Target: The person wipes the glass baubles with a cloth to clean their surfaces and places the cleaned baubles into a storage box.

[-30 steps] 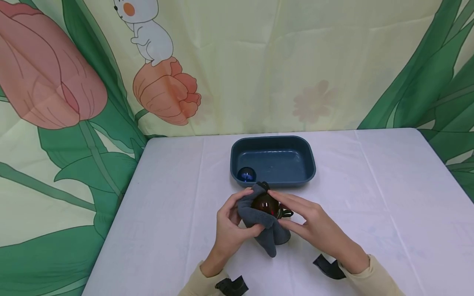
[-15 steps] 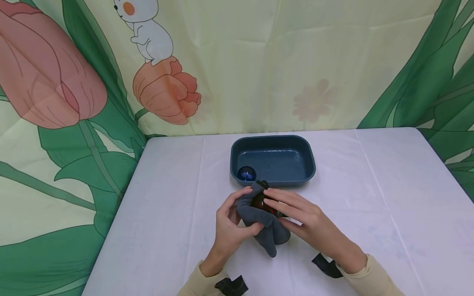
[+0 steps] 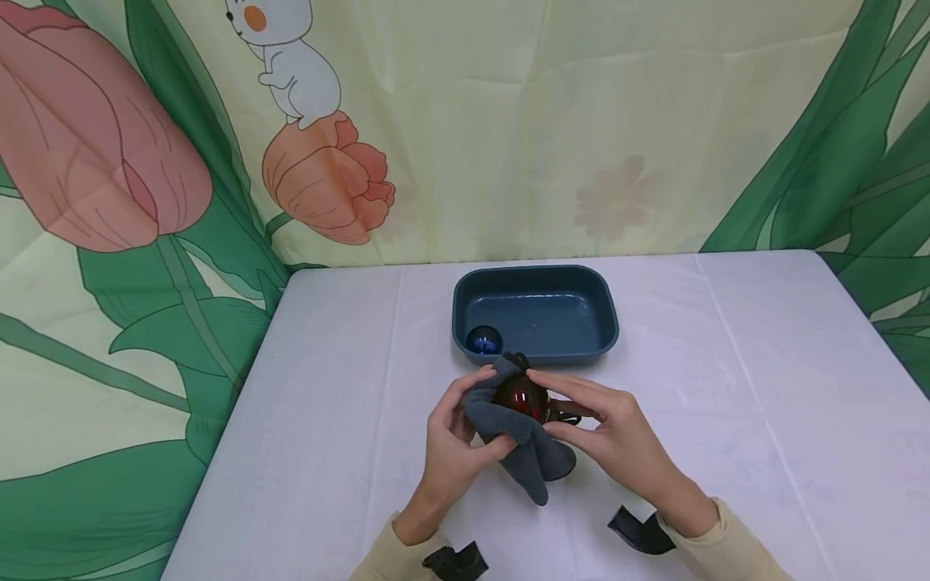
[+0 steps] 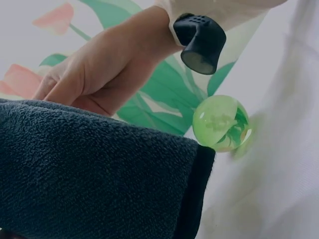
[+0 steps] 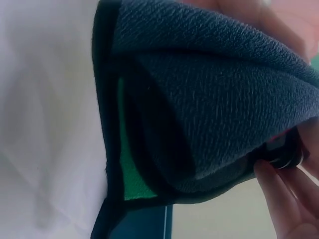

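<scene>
In the head view my left hand (image 3: 454, 452) grips a dark grey cloth (image 3: 508, 428), which wraps the left and lower sides of a dark red glassy ball (image 3: 521, 397). My right hand (image 3: 617, 428) pinches the ball from the right, its thumb low and forefinger on top. Folds of cloth (image 4: 89, 169) hide much of the left hand's fingers and the ball in the left wrist view. From the right wrist, only a small shiny part of the ball (image 5: 281, 149) shows beside the right fingers (image 5: 274, 194). A dark trim borders the cloth.
Just beyond the hands stands a blue rectangular tray (image 3: 541, 327) with a dark blue glassy ball (image 3: 483, 340) in its near left corner. A clear green ball (image 4: 222, 123) shows past the cloth in the left wrist view. White fabric (image 3: 327, 420) covers the table.
My right fingers slid across the ball, covering it half a second ago, then drew back to its right side. The cloth's hanging end shifts slightly right; my left hand barely moves.
</scene>
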